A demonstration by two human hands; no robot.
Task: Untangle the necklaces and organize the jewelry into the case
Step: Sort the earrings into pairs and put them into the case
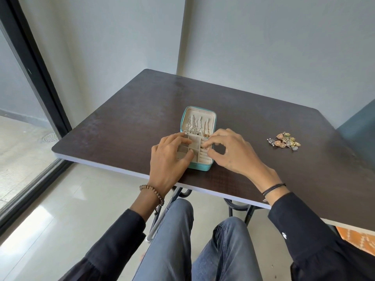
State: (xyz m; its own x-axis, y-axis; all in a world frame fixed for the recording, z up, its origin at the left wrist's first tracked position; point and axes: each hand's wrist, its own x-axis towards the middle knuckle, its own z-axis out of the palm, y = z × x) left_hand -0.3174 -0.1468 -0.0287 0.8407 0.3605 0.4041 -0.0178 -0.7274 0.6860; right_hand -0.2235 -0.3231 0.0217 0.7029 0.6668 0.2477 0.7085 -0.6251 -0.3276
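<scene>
A small teal jewelry case point(203, 166) lies open on the dark table point(125, 126). Several thin necklaces point(195, 125) hang inside its raised cream lid. My left hand point(168, 159) rests on the left compartments of the tray, fingers laid flat across them. My right hand point(229, 151) hovers over the right side of the tray, its thumb and fingertips pinching a small gold piece point(203, 147) at the ring rolls. A heap of gold and silver earrings point(285, 141) lies on the table to the right, apart from both hands.
The table's near edge point(121, 166) runs just below the case, with my knees under it. A wall corner stands behind the table. A glass door with a black frame point(38, 82) is at the left.
</scene>
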